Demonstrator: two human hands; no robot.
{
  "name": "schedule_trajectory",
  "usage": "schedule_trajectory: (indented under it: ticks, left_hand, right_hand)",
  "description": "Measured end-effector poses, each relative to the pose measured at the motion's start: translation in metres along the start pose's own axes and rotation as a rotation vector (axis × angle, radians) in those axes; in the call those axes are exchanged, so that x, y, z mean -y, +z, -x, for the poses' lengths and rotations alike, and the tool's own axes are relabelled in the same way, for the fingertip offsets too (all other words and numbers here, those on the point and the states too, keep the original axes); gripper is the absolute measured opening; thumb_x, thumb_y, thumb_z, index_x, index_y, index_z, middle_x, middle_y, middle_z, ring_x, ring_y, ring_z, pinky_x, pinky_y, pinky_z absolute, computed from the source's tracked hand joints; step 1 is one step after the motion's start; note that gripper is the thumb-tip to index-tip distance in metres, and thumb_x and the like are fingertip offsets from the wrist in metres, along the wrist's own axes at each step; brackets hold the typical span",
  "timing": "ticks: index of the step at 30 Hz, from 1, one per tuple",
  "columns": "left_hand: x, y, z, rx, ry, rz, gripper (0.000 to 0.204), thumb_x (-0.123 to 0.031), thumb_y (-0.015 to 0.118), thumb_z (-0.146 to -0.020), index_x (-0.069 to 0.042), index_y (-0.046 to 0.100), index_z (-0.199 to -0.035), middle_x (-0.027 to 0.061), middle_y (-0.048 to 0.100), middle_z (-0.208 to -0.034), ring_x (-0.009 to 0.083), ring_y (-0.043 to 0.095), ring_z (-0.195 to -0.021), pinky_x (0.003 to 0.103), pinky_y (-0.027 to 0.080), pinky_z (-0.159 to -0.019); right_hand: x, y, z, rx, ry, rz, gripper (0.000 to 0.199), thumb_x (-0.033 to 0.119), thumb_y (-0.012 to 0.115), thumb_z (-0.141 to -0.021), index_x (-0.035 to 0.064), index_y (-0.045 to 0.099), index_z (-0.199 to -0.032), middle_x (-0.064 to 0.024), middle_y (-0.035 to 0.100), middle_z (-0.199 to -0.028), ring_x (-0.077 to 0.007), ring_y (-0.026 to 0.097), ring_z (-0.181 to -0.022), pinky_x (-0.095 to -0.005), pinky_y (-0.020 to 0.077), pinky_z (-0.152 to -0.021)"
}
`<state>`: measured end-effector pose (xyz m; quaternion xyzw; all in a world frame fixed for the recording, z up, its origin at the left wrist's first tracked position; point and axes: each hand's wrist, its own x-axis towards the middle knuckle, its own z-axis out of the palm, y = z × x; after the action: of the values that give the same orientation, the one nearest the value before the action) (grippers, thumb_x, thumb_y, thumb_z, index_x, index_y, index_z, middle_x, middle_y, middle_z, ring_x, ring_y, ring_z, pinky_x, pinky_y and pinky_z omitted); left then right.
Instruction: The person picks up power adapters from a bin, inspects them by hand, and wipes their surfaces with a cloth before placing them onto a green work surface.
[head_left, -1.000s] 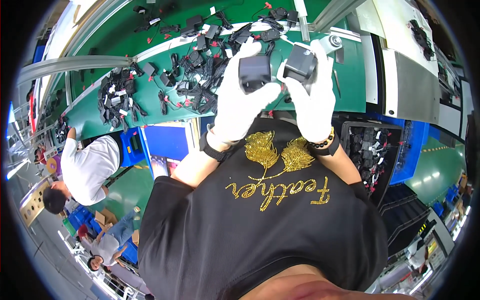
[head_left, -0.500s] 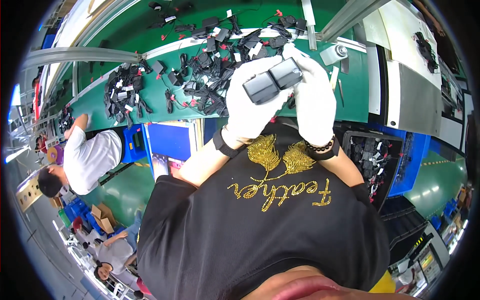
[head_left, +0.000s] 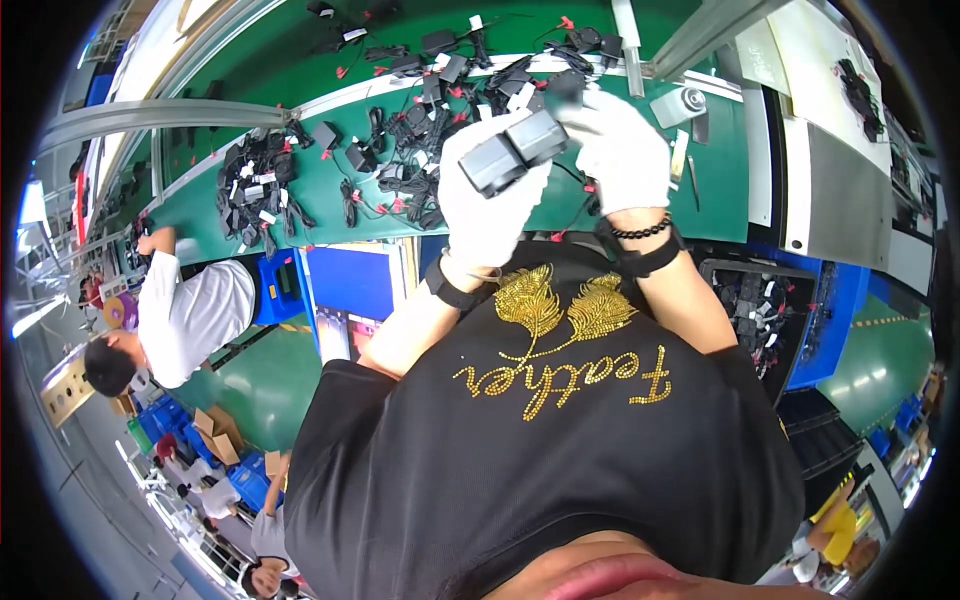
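My left hand (head_left: 487, 205), in a white glove, is closed around two black power adapters (head_left: 512, 152) lying end to end across its fingers. To the right, my right hand (head_left: 628, 155), also gloved in white, has its fingers round another black power adapter (head_left: 565, 92), which is smeared by motion. Its fingertips are partly hidden. A thin black cable hangs between the hands. Behind them, many black adapters with coiled cables (head_left: 405, 130) and red tags are heaped on the green bench (head_left: 720, 190).
Another adapter heap (head_left: 255, 190) lies left on the bench. A clear bottle (head_left: 678, 106) stands at right, near a metal frame post (head_left: 715, 35). Below the bench's right end is a black crate (head_left: 770, 270) with adapters. A person in white (head_left: 205, 310) works at far left.
The two adapters have shifted left with my left hand. My right hand has come away from them, and a blurred adapter now shows at its fingers.
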<state>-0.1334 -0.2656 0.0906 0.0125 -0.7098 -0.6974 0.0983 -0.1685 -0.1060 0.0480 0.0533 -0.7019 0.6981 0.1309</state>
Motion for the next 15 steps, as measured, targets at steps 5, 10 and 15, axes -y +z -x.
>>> schedule_trajectory:
  ticks: [5, 10, 15]
  left_hand:
    - [-0.027, -0.039, -0.016, -0.224, 0.056, 0.151, 0.036, -0.004, 0.067, -0.074, 0.003, 0.052, -0.107, 0.0115, 0.061, -0.094, 0.018, 0.062, -0.076, 0.028, 0.052, -0.067]
    - [-0.041, -0.114, -0.031, -0.222, 0.139, 0.33, 0.025, -0.009, 0.056, -0.079, 0.006, 0.053, -0.099, 0.0155, 0.059, -0.089, 0.0234, 0.06, -0.077, 0.034, 0.052, -0.067]
    - [-0.035, -0.114, -0.038, -0.17, 0.02, 0.463, 0.038, 0.001, 0.06, -0.075, 0.004, 0.049, -0.111, 0.0141, 0.059, -0.095, 0.0239, 0.062, -0.08, 0.037, 0.056, -0.07]
  right_hand:
    - [-0.027, -0.049, -0.013, -0.39, 0.629, -0.15, 0.024, 0.025, 0.054, -0.088, 0.0035, 0.063, -0.082, -0.0122, 0.064, -0.076, -0.0199, 0.057, -0.053, -0.0288, 0.0467, -0.056]
    - [-0.084, -0.04, 0.031, 0.404, 0.027, 1.1, 0.02, 0.019, 0.05, -0.085, 0.0078, 0.065, -0.091, -0.0137, 0.064, -0.084, -0.0315, 0.062, -0.079, -0.0405, 0.0492, -0.073]
    - [-0.152, -0.049, 0.04, 0.38, -0.021, 1.327, 0.03, 0.031, 0.045, -0.093, 0.0102, 0.061, -0.107, -0.0092, 0.064, -0.074, -0.0265, 0.062, -0.067, -0.0406, 0.0482, -0.062]
